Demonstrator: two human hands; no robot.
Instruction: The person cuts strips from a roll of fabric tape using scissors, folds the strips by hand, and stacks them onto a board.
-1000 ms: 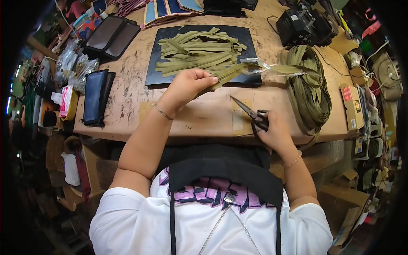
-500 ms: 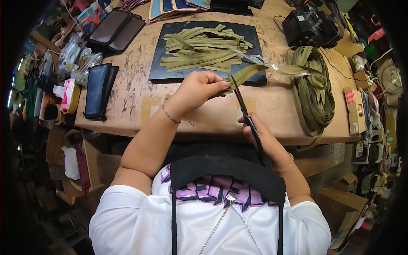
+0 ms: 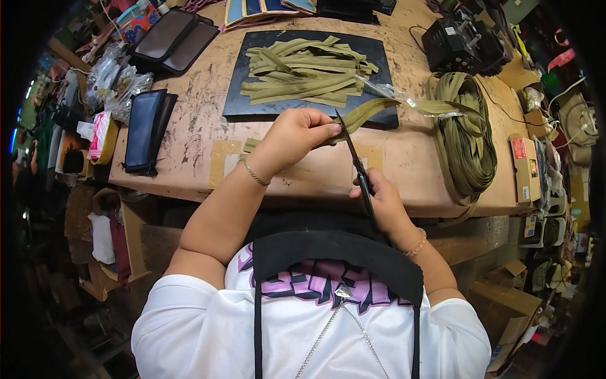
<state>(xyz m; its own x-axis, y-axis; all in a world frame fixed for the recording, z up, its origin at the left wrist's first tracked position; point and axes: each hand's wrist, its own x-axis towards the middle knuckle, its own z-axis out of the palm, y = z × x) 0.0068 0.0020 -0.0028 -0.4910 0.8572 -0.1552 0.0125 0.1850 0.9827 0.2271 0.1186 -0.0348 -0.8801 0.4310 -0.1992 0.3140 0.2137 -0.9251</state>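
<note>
My left hand (image 3: 297, 138) pinches an olive zipper strip (image 3: 369, 111) between thumb and fingers. The strip runs right to a thick olive coil (image 3: 466, 142) on the table. In my right hand (image 3: 384, 205) are black scissors (image 3: 356, 158), blades pointing up and lying across the strip just right of my left fingertips. Whether the blades are fully closed is too small to tell. Behind my hands, a pile of cut olive strips (image 3: 303, 85) rests on a black board (image 3: 237, 104). Clear plastic wrap (image 3: 404, 98) lies by the strip.
Dark pouches (image 3: 146, 129) and framed dark panels (image 3: 167, 44) lie at the left of the table (image 3: 199, 101). A black machine (image 3: 451, 47) stands at the back right. A small cardboard box (image 3: 524, 167) is at the right edge, and blue pieces (image 3: 259, 11) lie at the back.
My right hand has raised the scissors from beside the strip to across it and turned them upright. My left hand, still pinching the strip, has shifted slightly right in view.
</note>
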